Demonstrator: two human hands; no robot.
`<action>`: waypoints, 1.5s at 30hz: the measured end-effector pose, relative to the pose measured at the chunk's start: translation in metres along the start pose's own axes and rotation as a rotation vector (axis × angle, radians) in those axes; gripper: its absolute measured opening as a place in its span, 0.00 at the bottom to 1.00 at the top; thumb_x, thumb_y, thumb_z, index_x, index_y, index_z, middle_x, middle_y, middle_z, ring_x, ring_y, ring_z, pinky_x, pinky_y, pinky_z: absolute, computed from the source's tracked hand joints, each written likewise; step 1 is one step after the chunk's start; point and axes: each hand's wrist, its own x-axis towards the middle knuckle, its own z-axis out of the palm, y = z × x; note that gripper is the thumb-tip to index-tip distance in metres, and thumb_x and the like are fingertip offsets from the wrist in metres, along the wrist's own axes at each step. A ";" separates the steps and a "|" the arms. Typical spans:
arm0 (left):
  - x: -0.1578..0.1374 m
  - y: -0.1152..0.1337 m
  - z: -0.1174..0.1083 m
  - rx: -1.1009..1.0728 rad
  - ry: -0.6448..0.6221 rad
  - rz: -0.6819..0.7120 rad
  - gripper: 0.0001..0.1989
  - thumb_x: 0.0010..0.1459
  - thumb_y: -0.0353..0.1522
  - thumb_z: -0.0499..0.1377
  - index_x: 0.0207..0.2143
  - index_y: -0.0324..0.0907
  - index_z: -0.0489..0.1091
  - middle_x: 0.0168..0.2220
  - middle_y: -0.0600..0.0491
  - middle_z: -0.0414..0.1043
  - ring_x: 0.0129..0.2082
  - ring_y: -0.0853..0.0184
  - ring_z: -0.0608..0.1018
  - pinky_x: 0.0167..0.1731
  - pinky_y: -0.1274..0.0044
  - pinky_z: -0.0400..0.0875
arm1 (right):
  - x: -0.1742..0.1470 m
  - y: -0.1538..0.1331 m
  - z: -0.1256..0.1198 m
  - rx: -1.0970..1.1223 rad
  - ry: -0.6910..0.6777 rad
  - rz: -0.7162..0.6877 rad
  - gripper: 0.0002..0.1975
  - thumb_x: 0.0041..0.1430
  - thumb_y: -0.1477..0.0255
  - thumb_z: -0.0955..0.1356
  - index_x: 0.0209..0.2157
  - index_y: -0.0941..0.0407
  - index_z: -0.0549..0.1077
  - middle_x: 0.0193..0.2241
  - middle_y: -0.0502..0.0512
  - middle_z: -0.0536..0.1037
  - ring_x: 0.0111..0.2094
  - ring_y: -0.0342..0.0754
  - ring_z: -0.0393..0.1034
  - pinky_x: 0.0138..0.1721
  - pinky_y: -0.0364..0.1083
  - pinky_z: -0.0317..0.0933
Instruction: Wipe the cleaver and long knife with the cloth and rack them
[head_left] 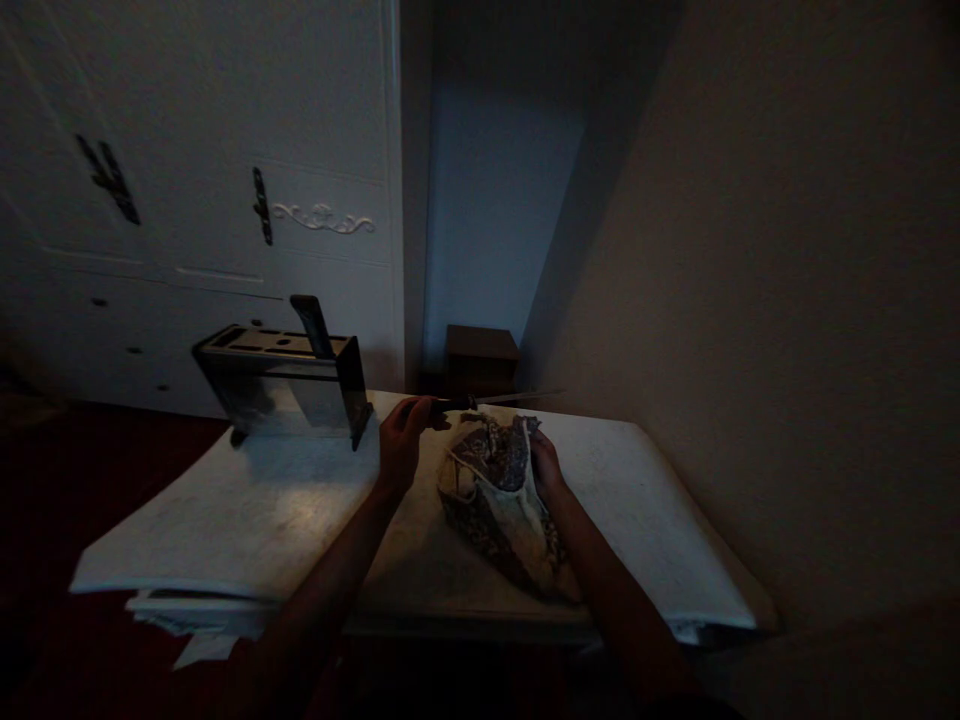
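Observation:
My left hand is closed around the dark handle of a knife. Its thin blade points right, level above the table and just beyond a bunched cloth. That patterned cloth, dark with pale parts, hangs in folds over the front of the table, its upper edge gripped by my right hand. Several of the right fingers are hidden behind the fabric. To the left stands a knife block with clear-looking sides and a slotted top. One black-handled knife sits in its right end.
A white-covered table lies under my hands, with loose folds of covering at its front left. A white wardrobe rises behind the block. The wall closes in on the right, and a small brown box-like piece stands beyond the table.

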 end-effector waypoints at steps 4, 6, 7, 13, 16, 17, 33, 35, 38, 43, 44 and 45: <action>0.012 0.055 -0.015 -0.025 0.084 0.137 0.16 0.51 0.44 0.64 0.31 0.39 0.73 0.24 0.55 0.74 0.20 0.70 0.76 0.24 0.77 0.72 | -0.001 0.002 -0.003 -0.022 -0.031 0.013 0.16 0.39 0.70 0.73 0.35 0.55 0.79 0.30 0.50 0.82 0.32 0.50 0.76 0.40 0.48 0.69; 0.021 0.085 -0.022 0.000 0.098 0.197 0.17 0.51 0.45 0.63 0.30 0.39 0.72 0.22 0.56 0.72 0.18 0.71 0.74 0.21 0.79 0.70 | 0.000 0.003 -0.005 -0.047 -0.014 0.013 0.17 0.39 0.68 0.74 0.35 0.55 0.79 0.30 0.51 0.82 0.33 0.52 0.77 0.41 0.50 0.70; 0.026 0.101 -0.026 0.015 0.101 0.232 0.17 0.52 0.45 0.63 0.30 0.39 0.72 0.21 0.56 0.72 0.17 0.72 0.73 0.20 0.80 0.69 | 0.000 0.004 -0.006 -0.053 -0.008 0.016 0.17 0.39 0.68 0.74 0.35 0.55 0.79 0.30 0.51 0.82 0.33 0.52 0.77 0.41 0.50 0.70; 0.057 0.185 -0.052 0.168 0.132 0.457 0.16 0.53 0.44 0.63 0.27 0.39 0.71 0.17 0.59 0.66 0.15 0.74 0.70 0.19 0.82 0.67 | 0.002 0.006 -0.012 -0.087 0.005 0.105 0.21 0.36 0.66 0.76 0.37 0.55 0.78 0.30 0.52 0.83 0.34 0.56 0.78 0.39 0.53 0.72; 0.070 0.220 -0.071 0.309 0.194 0.544 0.17 0.54 0.44 0.61 0.26 0.40 0.69 0.17 0.58 0.66 0.15 0.75 0.70 0.17 0.82 0.65 | 0.003 0.006 -0.013 -0.093 0.015 0.145 0.22 0.32 0.68 0.76 0.36 0.55 0.78 0.29 0.52 0.83 0.35 0.57 0.79 0.39 0.52 0.72; 0.075 0.231 -0.077 0.361 0.211 0.574 0.17 0.55 0.44 0.60 0.25 0.40 0.68 0.18 0.58 0.66 0.15 0.75 0.69 0.17 0.82 0.64 | 0.002 0.006 -0.014 -0.099 0.021 0.140 0.22 0.32 0.67 0.76 0.36 0.55 0.78 0.29 0.52 0.83 0.35 0.57 0.79 0.39 0.52 0.73; 0.133 0.317 -0.131 0.753 0.287 0.666 0.20 0.61 0.44 0.55 0.21 0.43 0.62 0.15 0.58 0.58 0.14 0.74 0.62 0.14 0.79 0.54 | -0.001 0.000 -0.013 -0.288 0.081 0.140 0.23 0.31 0.58 0.75 0.32 0.55 0.77 0.27 0.53 0.82 0.34 0.59 0.78 0.39 0.54 0.72; 0.139 0.319 -0.134 0.762 0.296 0.687 0.19 0.61 0.43 0.55 0.21 0.43 0.62 0.15 0.58 0.58 0.14 0.74 0.62 0.15 0.79 0.54 | 0.001 0.000 -0.014 -0.316 0.086 0.126 0.23 0.29 0.58 0.75 0.30 0.56 0.77 0.26 0.55 0.82 0.36 0.61 0.78 0.40 0.55 0.72; 0.149 0.320 -0.137 0.819 0.313 0.722 0.20 0.61 0.42 0.56 0.20 0.42 0.62 0.15 0.58 0.58 0.16 0.73 0.62 0.18 0.78 0.54 | 0.003 -0.001 -0.012 -0.336 0.080 0.094 0.21 0.28 0.59 0.75 0.27 0.55 0.77 0.27 0.56 0.82 0.39 0.63 0.77 0.43 0.56 0.71; 0.164 0.312 -0.137 0.923 0.280 0.707 0.20 0.61 0.42 0.55 0.19 0.43 0.61 0.16 0.57 0.59 0.18 0.72 0.63 0.20 0.77 0.55 | 0.001 -0.005 -0.008 -0.314 0.094 0.127 0.20 0.26 0.58 0.75 0.25 0.53 0.77 0.26 0.55 0.82 0.40 0.63 0.77 0.43 0.55 0.71; 0.166 0.310 -0.136 0.938 0.266 0.709 0.20 0.62 0.42 0.55 0.19 0.43 0.61 0.16 0.57 0.60 0.18 0.71 0.64 0.21 0.77 0.55 | 0.000 -0.005 -0.007 -0.307 0.090 0.129 0.19 0.26 0.58 0.75 0.25 0.53 0.77 0.27 0.55 0.82 0.41 0.63 0.77 0.43 0.55 0.71; 0.168 0.308 -0.135 0.951 0.255 0.714 0.20 0.62 0.43 0.55 0.20 0.43 0.61 0.16 0.57 0.60 0.19 0.71 0.64 0.21 0.76 0.55 | -0.001 -0.005 -0.006 -0.307 0.088 0.126 0.19 0.26 0.58 0.75 0.25 0.52 0.77 0.27 0.55 0.82 0.41 0.63 0.77 0.44 0.55 0.71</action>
